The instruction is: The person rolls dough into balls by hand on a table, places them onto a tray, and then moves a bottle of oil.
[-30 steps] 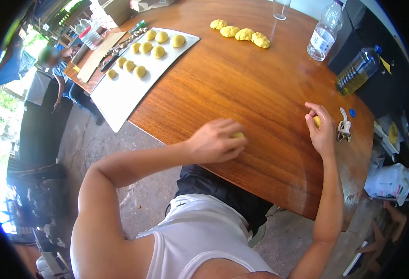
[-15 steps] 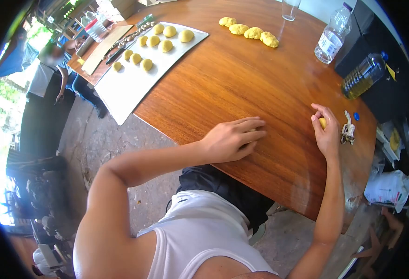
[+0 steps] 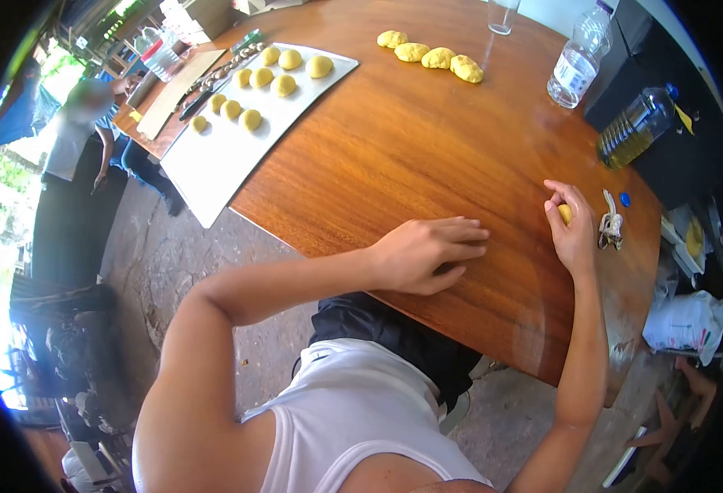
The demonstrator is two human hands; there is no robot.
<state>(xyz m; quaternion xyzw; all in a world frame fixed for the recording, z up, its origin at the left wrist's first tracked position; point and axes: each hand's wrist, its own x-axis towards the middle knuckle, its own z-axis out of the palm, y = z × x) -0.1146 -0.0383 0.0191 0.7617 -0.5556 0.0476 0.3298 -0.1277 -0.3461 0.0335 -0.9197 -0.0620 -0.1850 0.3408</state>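
Note:
My left hand [image 3: 432, 255] is palm down on the wooden table [image 3: 361, 172] near its front edge. Its fingers reach forward, the thumb is apart from them, and whatever may be under the palm is hidden. Over at the table's right side, my right hand [image 3: 573, 230] has its fingers curled around a small yellow dough ball [image 3: 564, 214]. A row of several yellow dough lumps [image 3: 438, 57] lies toward the back. At the left, several round dough balls [image 3: 283, 85] rest on a pale tray [image 3: 205, 177].
A clear water bottle [image 3: 577, 62] and an oil bottle [image 3: 637, 127] stand at the right back. Near my right hand are a crumpled whitish item [image 3: 610, 222] and a blue cap [image 3: 624, 199]. A glass [image 3: 502, 16] stands at the back. Another person [image 3: 111, 131] is at the far left.
My left hand has slid slightly to the right across the table. My right hand still holds the dough ball. The whole view has shifted a little.

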